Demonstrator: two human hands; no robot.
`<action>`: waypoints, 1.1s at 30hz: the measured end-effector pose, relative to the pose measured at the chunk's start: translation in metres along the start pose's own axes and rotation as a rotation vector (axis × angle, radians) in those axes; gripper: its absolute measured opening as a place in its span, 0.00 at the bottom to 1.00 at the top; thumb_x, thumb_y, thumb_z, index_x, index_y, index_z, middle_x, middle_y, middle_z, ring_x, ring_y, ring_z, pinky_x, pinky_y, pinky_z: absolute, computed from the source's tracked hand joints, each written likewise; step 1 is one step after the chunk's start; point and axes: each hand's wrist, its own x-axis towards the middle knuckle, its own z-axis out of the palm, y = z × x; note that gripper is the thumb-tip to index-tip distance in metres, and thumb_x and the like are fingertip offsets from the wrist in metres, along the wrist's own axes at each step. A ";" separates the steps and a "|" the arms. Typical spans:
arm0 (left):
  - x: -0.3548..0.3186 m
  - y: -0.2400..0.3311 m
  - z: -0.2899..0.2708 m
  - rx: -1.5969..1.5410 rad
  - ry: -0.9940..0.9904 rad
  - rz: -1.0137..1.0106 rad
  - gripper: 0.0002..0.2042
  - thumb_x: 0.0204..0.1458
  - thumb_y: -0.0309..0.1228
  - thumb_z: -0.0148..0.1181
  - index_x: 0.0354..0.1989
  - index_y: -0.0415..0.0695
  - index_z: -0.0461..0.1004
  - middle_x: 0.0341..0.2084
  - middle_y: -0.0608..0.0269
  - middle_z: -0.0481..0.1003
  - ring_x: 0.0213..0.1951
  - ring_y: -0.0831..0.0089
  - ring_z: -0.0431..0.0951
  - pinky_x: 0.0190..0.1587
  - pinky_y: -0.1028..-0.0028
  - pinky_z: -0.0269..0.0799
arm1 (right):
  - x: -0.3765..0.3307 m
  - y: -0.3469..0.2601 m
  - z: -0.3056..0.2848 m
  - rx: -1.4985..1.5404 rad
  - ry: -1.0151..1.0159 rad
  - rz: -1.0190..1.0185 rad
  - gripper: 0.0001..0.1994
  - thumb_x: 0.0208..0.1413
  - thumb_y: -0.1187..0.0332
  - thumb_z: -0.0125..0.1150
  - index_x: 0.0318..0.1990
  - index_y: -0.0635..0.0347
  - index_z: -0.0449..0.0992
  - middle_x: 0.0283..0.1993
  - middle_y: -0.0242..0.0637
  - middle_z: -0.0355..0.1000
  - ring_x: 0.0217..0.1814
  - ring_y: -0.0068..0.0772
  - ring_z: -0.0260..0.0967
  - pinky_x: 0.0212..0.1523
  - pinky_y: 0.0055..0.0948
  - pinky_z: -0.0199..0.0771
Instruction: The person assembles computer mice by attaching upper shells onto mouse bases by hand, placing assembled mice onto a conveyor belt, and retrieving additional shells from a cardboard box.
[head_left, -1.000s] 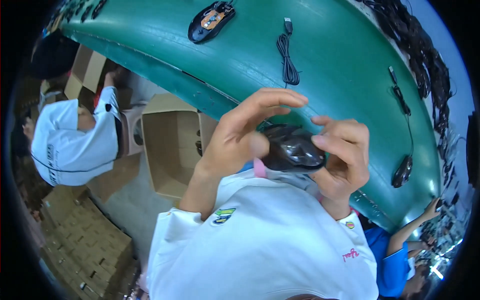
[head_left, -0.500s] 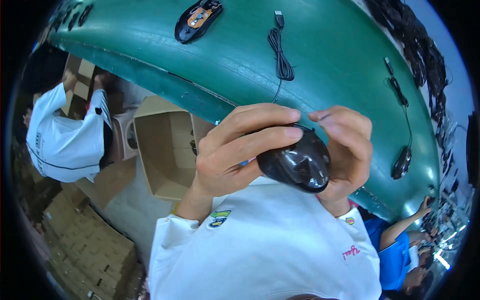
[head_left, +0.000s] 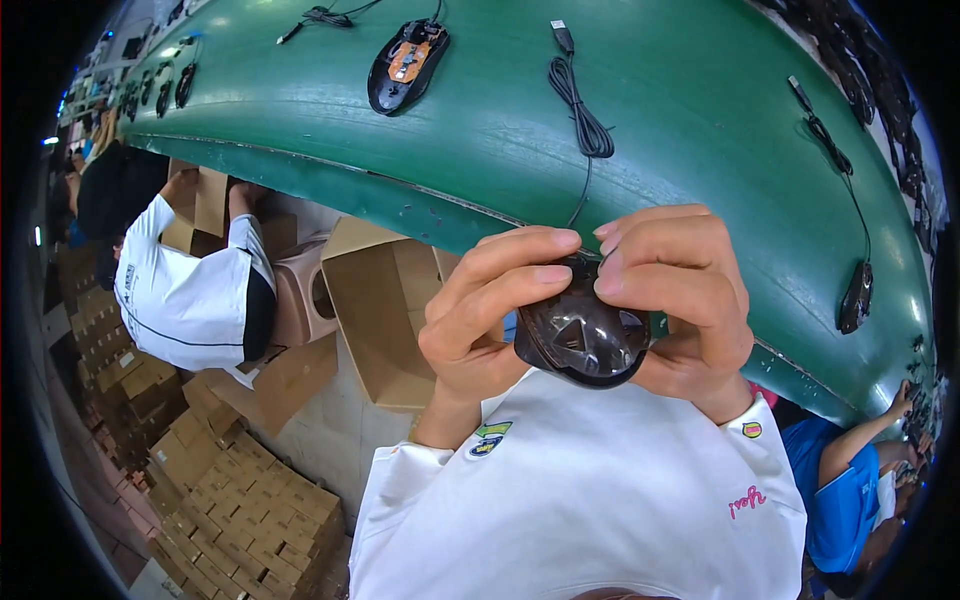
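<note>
A glossy black computer mouse [head_left: 580, 335] is held up in front of my white shirt, above the near edge of the green work surface. My left hand [head_left: 480, 320] grips its left side, two fingers laid over the top. On the other side my right hand [head_left: 695, 300] closes round it, fingertips pressing on the top near the cable end. A coiled black cable with a USB plug [head_left: 578, 110] lies on the green surface and leads down to the mouse. The underside of the mouse is hidden.
On the green work surface [head_left: 680, 110] lie an opened mouse with an orange board [head_left: 408, 65] and a cabled mouse [head_left: 856, 298]. An open carton [head_left: 385, 320] stands left. One person in white [head_left: 190, 290] works beyond it; another in blue [head_left: 835, 480] is at right. Small boxes [head_left: 250, 510] are stacked lower left.
My right fingers have come down onto the top of the mouse, where they were raised beside it. The mouse has turned slightly, and the whole view has shifted.
</note>
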 end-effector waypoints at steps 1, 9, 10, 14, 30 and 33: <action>0.000 0.000 -0.001 0.002 -0.002 0.001 0.16 0.44 0.19 0.68 0.46 0.37 0.81 0.49 0.45 0.80 0.49 0.56 0.80 0.54 0.64 0.78 | 0.000 0.001 0.001 0.001 0.002 -0.002 0.20 0.40 0.76 0.74 0.46 0.57 0.83 0.47 0.37 0.74 0.45 0.35 0.71 0.46 0.31 0.75; -0.001 0.003 -0.003 0.022 -0.023 -0.012 0.15 0.45 0.19 0.68 0.44 0.37 0.82 0.49 0.45 0.80 0.49 0.56 0.80 0.54 0.63 0.79 | 0.003 0.000 0.001 -0.035 -0.069 -0.053 0.13 0.49 0.73 0.73 0.44 0.54 0.81 0.46 0.39 0.73 0.46 0.38 0.71 0.47 0.37 0.78; -0.001 0.004 -0.003 0.022 -0.022 -0.014 0.15 0.45 0.19 0.68 0.44 0.37 0.82 0.49 0.45 0.80 0.49 0.56 0.80 0.54 0.63 0.79 | 0.003 0.000 0.001 -0.044 -0.089 -0.050 0.12 0.51 0.73 0.73 0.44 0.53 0.80 0.46 0.40 0.73 0.46 0.39 0.71 0.48 0.39 0.80; 0.001 0.008 -0.003 0.032 -0.036 -0.046 0.15 0.45 0.19 0.68 0.44 0.37 0.82 0.49 0.45 0.80 0.49 0.56 0.80 0.53 0.63 0.79 | 0.004 0.000 0.000 -0.022 -0.069 -0.036 0.11 0.52 0.73 0.72 0.43 0.54 0.81 0.45 0.40 0.74 0.45 0.39 0.71 0.47 0.39 0.80; 0.001 0.005 -0.002 0.041 -0.057 -0.018 0.16 0.44 0.20 0.69 0.45 0.37 0.82 0.48 0.45 0.80 0.49 0.56 0.81 0.52 0.62 0.79 | 0.003 0.004 0.000 -0.001 -0.013 -0.097 0.12 0.48 0.74 0.72 0.42 0.59 0.84 0.42 0.36 0.78 0.40 0.33 0.73 0.44 0.31 0.78; 0.003 0.006 -0.003 0.046 -0.063 -0.031 0.16 0.44 0.20 0.69 0.45 0.37 0.82 0.48 0.45 0.80 0.49 0.56 0.81 0.52 0.63 0.79 | 0.003 0.005 0.000 -0.002 -0.010 -0.103 0.12 0.48 0.74 0.72 0.42 0.59 0.84 0.42 0.36 0.78 0.40 0.33 0.73 0.44 0.31 0.78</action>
